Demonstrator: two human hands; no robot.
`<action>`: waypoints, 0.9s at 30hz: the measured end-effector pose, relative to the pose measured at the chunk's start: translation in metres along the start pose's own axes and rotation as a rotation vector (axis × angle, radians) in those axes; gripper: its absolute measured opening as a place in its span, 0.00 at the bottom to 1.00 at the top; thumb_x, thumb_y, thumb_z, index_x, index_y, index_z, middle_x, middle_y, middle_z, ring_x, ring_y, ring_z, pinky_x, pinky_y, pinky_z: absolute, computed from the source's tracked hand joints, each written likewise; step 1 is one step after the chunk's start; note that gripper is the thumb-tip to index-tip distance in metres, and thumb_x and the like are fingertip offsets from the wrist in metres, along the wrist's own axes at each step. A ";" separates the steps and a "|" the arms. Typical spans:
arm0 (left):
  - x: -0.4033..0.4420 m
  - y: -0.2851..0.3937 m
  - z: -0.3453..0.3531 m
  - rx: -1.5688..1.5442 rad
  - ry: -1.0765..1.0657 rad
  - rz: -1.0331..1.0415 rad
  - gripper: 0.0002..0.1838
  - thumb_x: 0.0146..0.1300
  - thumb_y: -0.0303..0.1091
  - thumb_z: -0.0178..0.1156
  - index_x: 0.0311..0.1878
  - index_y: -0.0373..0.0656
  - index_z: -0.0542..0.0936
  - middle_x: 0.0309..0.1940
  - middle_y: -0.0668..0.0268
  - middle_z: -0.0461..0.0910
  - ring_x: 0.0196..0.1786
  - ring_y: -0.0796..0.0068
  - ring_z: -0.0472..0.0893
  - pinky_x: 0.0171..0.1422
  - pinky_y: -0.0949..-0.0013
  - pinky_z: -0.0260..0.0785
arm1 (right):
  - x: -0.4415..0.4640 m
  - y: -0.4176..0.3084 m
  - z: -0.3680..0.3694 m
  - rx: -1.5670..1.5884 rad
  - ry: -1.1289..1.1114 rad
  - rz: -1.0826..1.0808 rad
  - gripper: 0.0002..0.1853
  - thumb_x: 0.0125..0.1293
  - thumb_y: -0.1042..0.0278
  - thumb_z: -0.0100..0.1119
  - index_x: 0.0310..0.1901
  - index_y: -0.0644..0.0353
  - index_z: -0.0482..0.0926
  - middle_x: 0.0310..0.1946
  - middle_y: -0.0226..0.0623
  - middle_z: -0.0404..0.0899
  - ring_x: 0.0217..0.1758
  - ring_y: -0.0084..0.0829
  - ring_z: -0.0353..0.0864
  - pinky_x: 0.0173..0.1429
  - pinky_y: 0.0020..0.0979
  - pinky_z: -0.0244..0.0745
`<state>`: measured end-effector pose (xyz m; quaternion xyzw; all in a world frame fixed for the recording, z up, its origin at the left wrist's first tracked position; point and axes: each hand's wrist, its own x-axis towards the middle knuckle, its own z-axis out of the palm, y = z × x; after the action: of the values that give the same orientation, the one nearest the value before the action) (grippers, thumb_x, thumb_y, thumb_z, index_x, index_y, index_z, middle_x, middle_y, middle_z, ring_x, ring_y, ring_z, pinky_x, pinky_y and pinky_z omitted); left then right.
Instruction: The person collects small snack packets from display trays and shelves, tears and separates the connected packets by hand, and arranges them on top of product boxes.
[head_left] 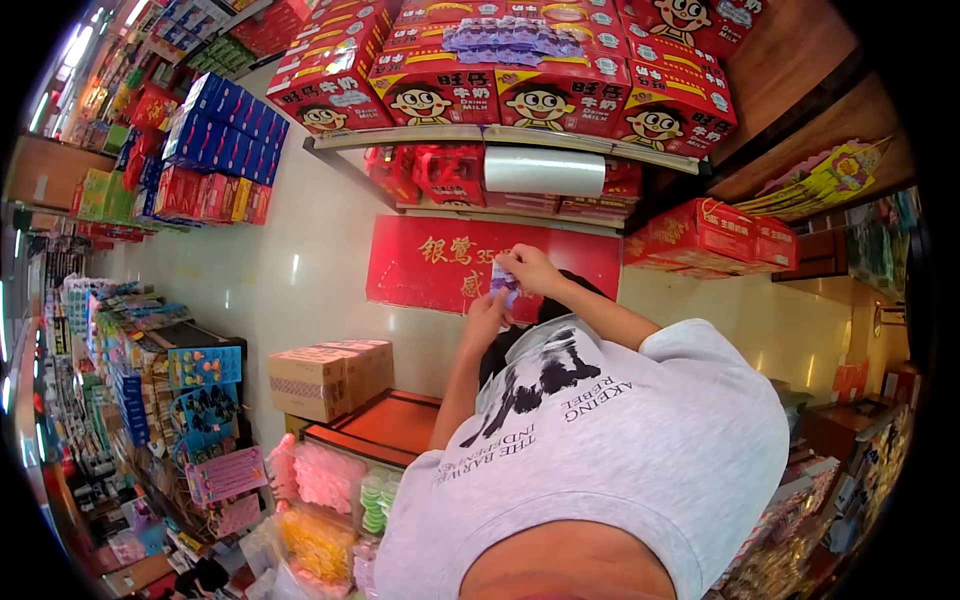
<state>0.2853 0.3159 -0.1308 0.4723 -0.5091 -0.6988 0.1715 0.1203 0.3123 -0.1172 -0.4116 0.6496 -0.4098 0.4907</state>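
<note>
Both of my hands are in front of my chest, closed on one small purple-and-white packet. My left hand pinches its lower part, while the fingers of my right hand grip its upper end. Part of the packet is hidden by my fingers, and its print is too small to read. Ahead, a pile of similar purple packets lies on top of red milk boxes with a cartoon face on them.
The boxes stand on a shelf, with a white roll beneath. A red mat lies on the floor. Cardboard cartons and tubs of colourful goods are at my left. Red gift boxes stand at the right.
</note>
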 end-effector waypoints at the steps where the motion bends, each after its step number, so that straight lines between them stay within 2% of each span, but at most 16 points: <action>1: 0.000 0.004 -0.002 -0.029 0.020 -0.002 0.23 0.69 0.51 0.51 0.26 0.40 0.74 0.17 0.66 0.76 0.19 0.81 0.72 0.25 0.77 0.63 | 0.006 0.003 0.002 0.007 0.007 -0.002 0.17 0.65 0.56 0.57 0.30 0.63 0.73 0.18 0.32 0.73 0.13 0.23 0.71 0.16 0.26 0.65; 4: 0.017 0.005 -0.005 -0.072 0.011 -0.009 0.23 0.69 0.50 0.49 0.27 0.41 0.75 0.16 0.67 0.75 0.18 0.81 0.72 0.24 0.78 0.62 | 0.025 -0.005 0.000 0.098 -0.037 0.023 0.15 0.61 0.58 0.63 0.30 0.62 0.74 0.18 0.31 0.74 0.16 0.20 0.71 0.18 0.24 0.65; 6: 0.032 0.009 -0.003 -0.097 0.011 -0.030 0.22 0.70 0.50 0.49 0.28 0.40 0.75 0.16 0.67 0.74 0.18 0.81 0.72 0.25 0.78 0.63 | 0.037 -0.019 -0.012 0.071 -0.090 0.139 0.14 0.58 0.61 0.67 0.29 0.62 0.75 0.20 0.32 0.76 0.20 0.18 0.72 0.22 0.24 0.67; 7: 0.043 0.013 -0.002 -0.128 0.015 -0.053 0.22 0.70 0.49 0.49 0.30 0.39 0.76 0.16 0.68 0.74 0.19 0.82 0.71 0.25 0.78 0.63 | 0.050 -0.016 -0.015 0.074 -0.085 0.139 0.14 0.58 0.61 0.67 0.29 0.62 0.75 0.20 0.32 0.76 0.20 0.18 0.72 0.22 0.24 0.67; 9: 0.069 0.024 0.003 -0.078 0.020 -0.018 0.21 0.70 0.47 0.49 0.30 0.39 0.76 0.17 0.68 0.74 0.19 0.83 0.71 0.25 0.78 0.63 | 0.077 -0.013 -0.024 0.040 -0.033 -0.006 0.13 0.57 0.62 0.67 0.27 0.63 0.76 0.21 0.31 0.77 0.25 0.19 0.73 0.28 0.26 0.69; 12: 0.110 0.055 0.013 0.021 -0.011 0.070 0.19 0.71 0.44 0.48 0.33 0.38 0.76 0.20 0.68 0.76 0.20 0.83 0.71 0.25 0.77 0.63 | 0.111 -0.023 -0.061 0.059 0.011 0.059 0.12 0.57 0.63 0.67 0.26 0.63 0.77 0.22 0.31 0.78 0.26 0.19 0.73 0.29 0.26 0.69; 13: 0.120 0.068 0.019 0.055 -0.036 0.118 0.17 0.71 0.43 0.48 0.35 0.37 0.76 0.22 0.68 0.76 0.21 0.83 0.70 0.26 0.77 0.64 | 0.120 -0.028 -0.076 0.058 0.055 -0.032 0.12 0.57 0.63 0.67 0.27 0.63 0.77 0.23 0.31 0.78 0.26 0.19 0.73 0.31 0.25 0.69; 14: 0.131 0.080 0.026 0.069 -0.051 0.102 0.17 0.71 0.43 0.48 0.35 0.37 0.76 0.22 0.68 0.76 0.21 0.83 0.70 0.26 0.77 0.64 | 0.129 -0.032 -0.092 0.186 0.071 -0.062 0.12 0.57 0.64 0.67 0.28 0.63 0.77 0.23 0.30 0.77 0.27 0.18 0.73 0.31 0.24 0.69; 16: 0.157 0.119 0.041 0.155 -0.088 0.182 0.15 0.71 0.40 0.48 0.38 0.36 0.76 0.24 0.68 0.76 0.24 0.83 0.71 0.28 0.76 0.65 | 0.136 -0.053 -0.125 0.193 0.196 -0.071 0.11 0.57 0.65 0.67 0.30 0.63 0.77 0.24 0.29 0.76 0.27 0.17 0.73 0.32 0.22 0.69; 17: 0.167 0.141 0.050 0.122 -0.086 0.184 0.12 0.69 0.39 0.52 0.39 0.38 0.73 0.23 0.70 0.73 0.22 0.84 0.69 0.25 0.79 0.60 | 0.144 -0.057 -0.140 0.207 0.215 -0.069 0.11 0.57 0.65 0.67 0.30 0.63 0.77 0.24 0.29 0.76 0.27 0.17 0.73 0.32 0.22 0.69; 18: 0.183 0.151 0.057 0.139 -0.102 0.178 0.12 0.69 0.39 0.52 0.39 0.38 0.73 0.23 0.70 0.73 0.22 0.84 0.69 0.25 0.79 0.60 | 0.150 -0.060 -0.153 0.257 0.312 -0.119 0.11 0.56 0.65 0.67 0.32 0.63 0.77 0.24 0.29 0.76 0.27 0.17 0.73 0.31 0.23 0.69; 20: 0.214 0.167 0.074 0.060 0.100 0.355 0.10 0.66 0.35 0.56 0.42 0.37 0.71 0.28 0.67 0.75 0.24 0.83 0.71 0.27 0.79 0.62 | 0.158 -0.065 -0.177 0.318 0.427 -0.159 0.11 0.56 0.65 0.67 0.33 0.62 0.76 0.25 0.30 0.77 0.27 0.18 0.74 0.31 0.23 0.70; 22: 0.236 0.195 0.090 0.020 0.075 0.362 0.11 0.65 0.33 0.57 0.43 0.37 0.70 0.30 0.66 0.75 0.25 0.82 0.72 0.28 0.79 0.63 | 0.164 -0.081 -0.202 0.274 0.589 -0.262 0.12 0.56 0.67 0.68 0.33 0.63 0.75 0.23 0.29 0.75 0.27 0.17 0.72 0.30 0.23 0.68; 24: 0.248 0.222 0.111 -0.031 0.059 0.365 0.12 0.64 0.31 0.58 0.45 0.37 0.68 0.31 0.65 0.75 0.26 0.81 0.73 0.29 0.79 0.64 | 0.164 -0.102 -0.230 0.205 0.651 -0.248 0.13 0.54 0.66 0.69 0.33 0.63 0.75 0.23 0.29 0.74 0.25 0.17 0.70 0.29 0.23 0.67; 26: 0.256 0.245 0.131 -0.111 0.012 0.371 0.12 0.64 0.28 0.58 0.46 0.37 0.66 0.34 0.64 0.74 0.31 0.80 0.74 0.33 0.77 0.69 | 0.171 -0.113 -0.254 0.125 0.711 -0.279 0.12 0.55 0.69 0.68 0.34 0.62 0.74 0.24 0.23 0.71 0.25 0.13 0.65 0.28 0.19 0.63; 27: 0.264 0.250 0.139 -0.114 -0.014 0.385 0.12 0.65 0.28 0.57 0.47 0.37 0.66 0.35 0.64 0.74 0.31 0.81 0.74 0.33 0.77 0.68 | 0.178 -0.111 -0.266 0.128 0.695 -0.248 0.15 0.52 0.67 0.69 0.36 0.64 0.76 0.22 0.30 0.73 0.24 0.19 0.69 0.30 0.24 0.68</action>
<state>-0.0213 0.0964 -0.0353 0.3509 -0.5508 -0.6841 0.3249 -0.1561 0.1431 -0.0181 -0.2919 0.6957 -0.6211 0.2122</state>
